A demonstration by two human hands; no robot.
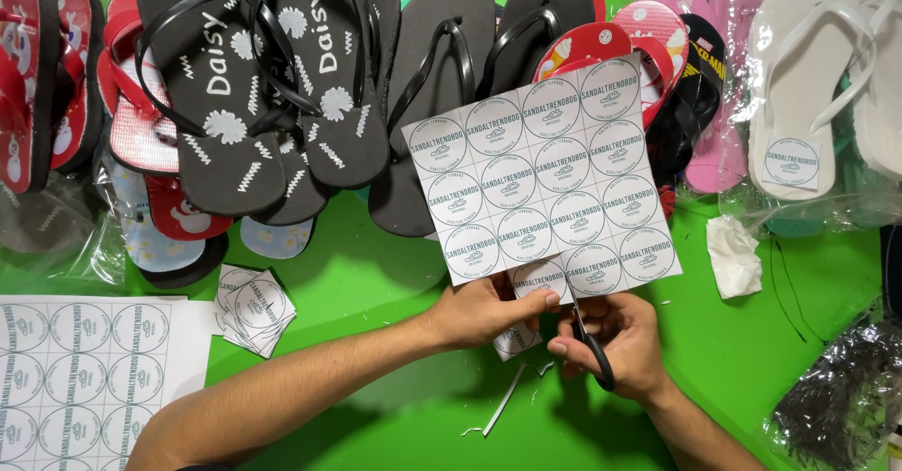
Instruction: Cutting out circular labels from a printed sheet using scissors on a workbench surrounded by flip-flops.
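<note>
While the right hand (pixel 615 344) grips black-handled scissors (pixel 592 351), blades cutting into the white paper sheet of round printed labels (pixel 545 175), the left hand (pixel 484 309) pinches that sheet's lower edge just beside them. Paper slivers (pixel 503 403) lie below on the bright green tabletop (pixel 376 274). Left of the hands sit a stack of cut square labels (pixel 254 309) and another uncut sheet (pixel 80 377). Beyond the grip, black rubber flip-flops (pixel 282 86) pile up, 1 white pair (pixel 808 67) bagged.

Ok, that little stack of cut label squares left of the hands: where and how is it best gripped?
Probably by its near right edge, coming from the right. The stack of cut squares lies flat and fanned on the green table, so its splayed corners overhang and give fingers something to pinch. The uncut label sheet crowds its left side; the left hand is nearest.
</note>
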